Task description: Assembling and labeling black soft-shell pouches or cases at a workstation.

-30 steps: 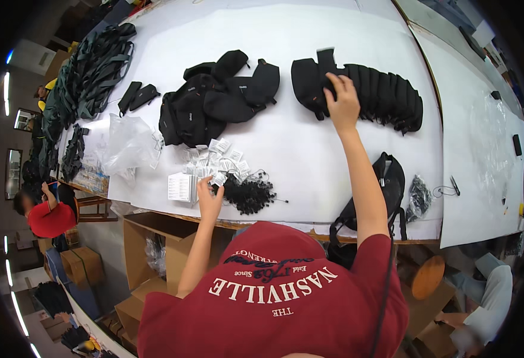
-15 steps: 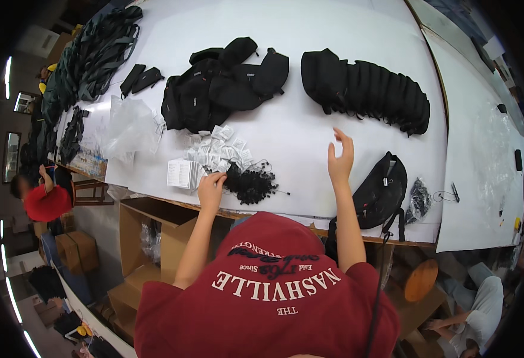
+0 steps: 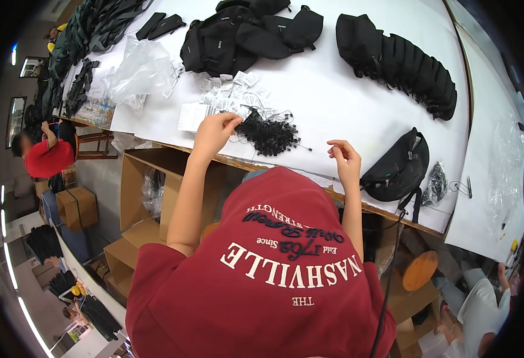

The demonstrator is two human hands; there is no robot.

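Observation:
My left hand (image 3: 215,135) is at the near edge of the white table, its thumb and fingers pinched together beside a bunch of black hang-tag cords (image 3: 271,134). What is between the fingertips is too small to tell. Behind the cords lie loose white tags (image 3: 238,95), and a stack of white cards (image 3: 192,116) sits just left of them. My right hand (image 3: 346,160) hovers over the table edge with fingers half curled and apart, nothing seen in it. To its right lies a black waist bag (image 3: 398,167) with a zip and a strap.
Black bags (image 3: 232,42) are heaped at the back, and a row of black bags (image 3: 399,65) stands at the back right. A crumpled clear plastic bag (image 3: 139,74) lies at left. Cardboard boxes (image 3: 145,206) stand below the table edge. Other people are at far left and lower right.
The view has shifted, so the table's things sit higher. My right hand has drawn back toward the table edge, its fingers more curled. My left hand stays by the black cords.

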